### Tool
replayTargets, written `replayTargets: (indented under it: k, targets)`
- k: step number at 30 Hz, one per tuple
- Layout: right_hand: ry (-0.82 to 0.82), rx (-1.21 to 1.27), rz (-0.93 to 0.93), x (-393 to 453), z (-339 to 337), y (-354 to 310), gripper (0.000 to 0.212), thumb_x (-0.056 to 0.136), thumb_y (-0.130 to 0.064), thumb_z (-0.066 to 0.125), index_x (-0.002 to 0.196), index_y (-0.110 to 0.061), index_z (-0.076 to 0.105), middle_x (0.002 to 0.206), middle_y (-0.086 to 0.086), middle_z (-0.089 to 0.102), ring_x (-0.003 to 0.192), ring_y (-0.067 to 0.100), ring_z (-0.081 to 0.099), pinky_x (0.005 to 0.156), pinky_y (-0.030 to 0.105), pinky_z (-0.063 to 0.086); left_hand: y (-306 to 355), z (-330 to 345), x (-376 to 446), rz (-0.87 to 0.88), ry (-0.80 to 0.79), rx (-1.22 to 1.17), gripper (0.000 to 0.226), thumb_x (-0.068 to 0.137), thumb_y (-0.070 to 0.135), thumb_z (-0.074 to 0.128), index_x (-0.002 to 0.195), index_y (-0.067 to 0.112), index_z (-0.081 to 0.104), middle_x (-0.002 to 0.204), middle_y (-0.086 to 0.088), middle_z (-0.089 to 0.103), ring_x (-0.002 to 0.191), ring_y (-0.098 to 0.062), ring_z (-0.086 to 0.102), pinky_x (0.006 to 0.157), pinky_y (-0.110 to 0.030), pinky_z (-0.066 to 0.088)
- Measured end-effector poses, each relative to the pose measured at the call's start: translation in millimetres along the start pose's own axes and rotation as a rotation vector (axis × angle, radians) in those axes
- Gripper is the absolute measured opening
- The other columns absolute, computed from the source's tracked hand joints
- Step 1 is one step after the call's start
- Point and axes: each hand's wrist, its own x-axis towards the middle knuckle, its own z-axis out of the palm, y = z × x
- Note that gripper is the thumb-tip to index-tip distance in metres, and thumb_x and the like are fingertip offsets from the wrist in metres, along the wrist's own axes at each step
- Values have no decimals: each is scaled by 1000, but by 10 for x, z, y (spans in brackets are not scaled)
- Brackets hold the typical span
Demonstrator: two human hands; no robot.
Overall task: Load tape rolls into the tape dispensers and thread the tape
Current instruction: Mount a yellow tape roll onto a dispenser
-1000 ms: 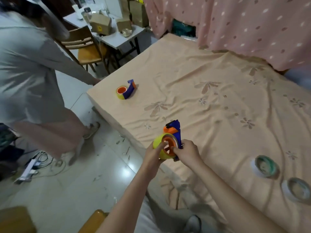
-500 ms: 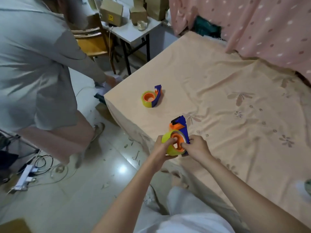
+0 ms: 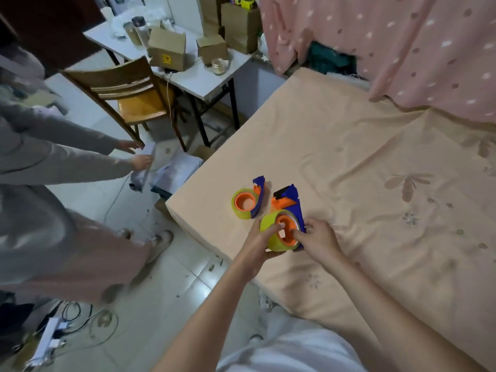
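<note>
Tape roll [image 3: 271, 232], yellow, sits on the orange hub of a blue dispenser [image 3: 294, 208], held just above the near corner of the bed [image 3: 375, 170]. Left hand [image 3: 259, 244] cups the roll, thumb on the hub; right hand [image 3: 318, 238] grips the dispenser's frame, a finger in the hub. Best approach, as I judge it: steady the frame, press the roll fully home, then find the free end. Second loaded dispenser [image 3: 249, 201] lies just beside, on the sheet.
</note>
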Motion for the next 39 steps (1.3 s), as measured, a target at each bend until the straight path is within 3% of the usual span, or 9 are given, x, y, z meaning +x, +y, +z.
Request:
replayTargets:
  k: [7, 13, 16, 18, 20, 22, 24, 29, 39]
  targets:
    - [30, 11, 30, 574, -16, -288, 11, 78, -12, 73, 75, -16, 63, 67, 4, 70, 64, 25, 68, 51, 29, 53, 567, -90, 566, -43, -98, 177, 52, 89, 18, 74, 131, 39, 53, 129, -1, 66, 123, -25, 64, 104, -53, 53]
    - [84, 180, 93, 817, 73, -504, 15, 72, -6, 67, 84, -16, 66, 81, 15, 74, 85, 39, 71, 73, 54, 59, 928, -228, 993, -142, -341, 193, 62, 83, 20, 77, 140, 20, 53, 138, -16, 64, 128, -36, 62, 107, -53, 51]
    - [135, 279, 131, 879, 128, -648, 15, 82, 1, 67, 91, -10, 66, 91, 20, 73, 88, 38, 71, 76, 56, 59, 1090, -315, 1220, -171, -435, 235, 66, 81, 22, 79, 139, 7, 50, 123, -18, 69, 105, -29, 73, 82, -39, 63]
    - [158, 355, 132, 893, 172, -729, 12, 87, -1, 68, 99, -5, 66, 97, 21, 72, 84, 31, 72, 75, 52, 61, 1190, -367, 1355, -182, -430, 293, 65, 78, 29, 83, 131, 7, 52, 100, -13, 67, 72, -25, 65, 51, -34, 43]
    - [183, 410, 127, 879, 213, -828, 15, 91, -3, 66, 105, -1, 66, 97, 20, 72, 80, 24, 72, 74, 46, 62, 1284, -406, 1488, -200, -466, 331, 72, 74, 36, 88, 132, 11, 54, 108, -19, 68, 82, -39, 60, 58, -46, 38]
    - [184, 425, 135, 863, 237, -893, 15, 93, -5, 64, 108, -6, 66, 97, 13, 73, 81, 19, 73, 74, 39, 63, 1353, -386, 1563, -186, -533, 299, 70, 75, 29, 85, 137, 15, 55, 129, -20, 68, 113, -42, 66, 93, -51, 54]
    - [188, 392, 153, 856, 240, -943, 17, 94, -11, 62, 110, -13, 67, 104, 10, 73, 90, 19, 72, 81, 40, 62, 1399, -320, 1575, -162, -569, 316, 71, 72, 25, 84, 137, 17, 56, 129, -16, 70, 120, -36, 67, 105, -51, 52]
    - [442, 134, 129, 857, 117, -1096, 38, 95, -20, 56, 133, -18, 52, 128, -5, 55, 116, 15, 58, 103, 35, 47, 1299, -148, 1604, 16, -461, 475, 96, 61, 36, 91, 144, 33, 43, 123, 0, 70, 114, -22, 70, 98, -50, 58]
    - [473, 55, -131, 737, -30, -1301, 38, 78, -16, 81, 112, -29, 69, 101, -12, 60, 92, 9, 62, 82, 14, 49, 1395, 31, 1719, 279, -513, 672, 105, 56, 29, 96, 145, 37, 42, 132, -8, 59, 113, -23, 69, 83, -46, 64]
